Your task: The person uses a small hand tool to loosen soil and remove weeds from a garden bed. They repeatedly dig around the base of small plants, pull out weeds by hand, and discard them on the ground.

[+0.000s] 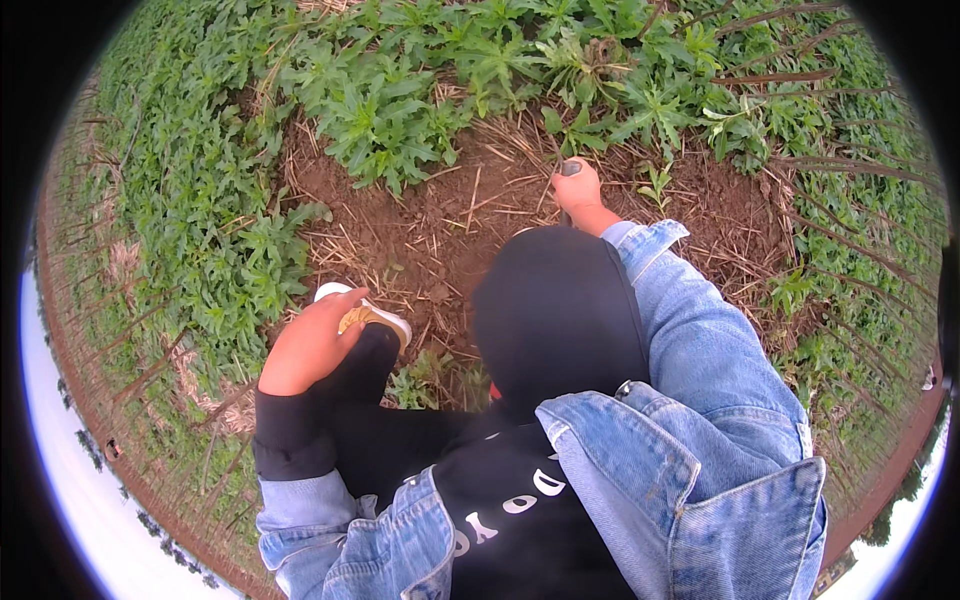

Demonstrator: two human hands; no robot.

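My right hand [579,189] grips the handle of a hand tool [571,168], its fist low over the soil in front of my bent right knee [559,307]. A thin dark part of the tool reaches toward the leaves ahead. Its working end is hard to make out among the straw and leaves. A small leafy weed [574,133] grows just beyond the fist. My left hand [311,345] is empty, with thumb and fingers apart, above my left lower leg. Partly behind it shows a tan and white shoe [382,319] on the ground.
Bare reddish soil [442,225] strewn with dry straw lies before me. Dense green weeds [382,112] border it ahead and on the left. Long dry stalks [855,165] lean in from the right. One small seedling [657,184] stands right of my fist.
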